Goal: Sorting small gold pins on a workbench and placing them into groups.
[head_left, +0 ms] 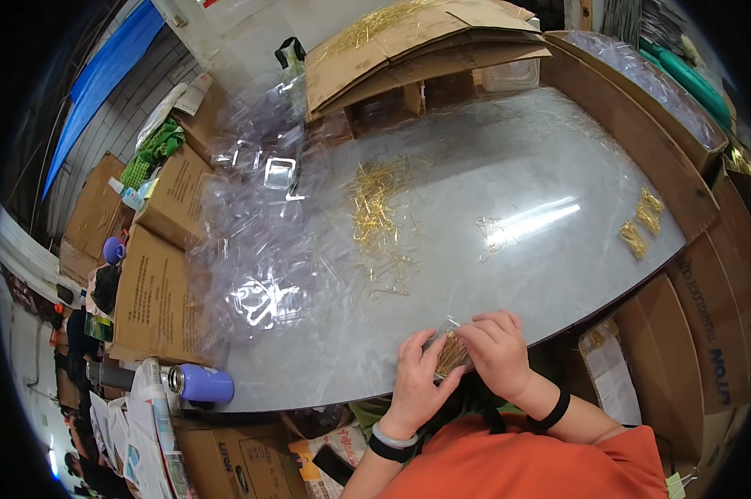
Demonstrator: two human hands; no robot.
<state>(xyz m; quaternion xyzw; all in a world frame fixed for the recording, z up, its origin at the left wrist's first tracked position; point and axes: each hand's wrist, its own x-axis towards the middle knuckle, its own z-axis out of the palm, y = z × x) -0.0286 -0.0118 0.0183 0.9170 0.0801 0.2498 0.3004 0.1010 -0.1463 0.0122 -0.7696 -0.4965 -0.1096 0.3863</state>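
Observation:
At the near edge of the table, my left hand (415,384) is curled round the left side of a small bundle of thin gold wire pieces (451,356). My right hand (498,356) meets it from the other side, thumb and fingertips pinched at the top of the bundle. Something clear and shiny, perhaps plastic, glints just above the fingers; its shape is partly hidden. Beyond lies a loose heap of gold wire pieces (374,204), with a few strays trailing toward me. Some separate thin wires (496,234) rest mid-table. Several gathered gold bundles (644,218) sit at the right edge.
Clear plastic boxes (263,241) pile up along the table's left side. A purple bottle (205,383) lies at the near left corner beside cardboard boxes (156,295). A cardboard shelf (408,50) stands at the back. A long cardboard wall (641,133) borders the right.

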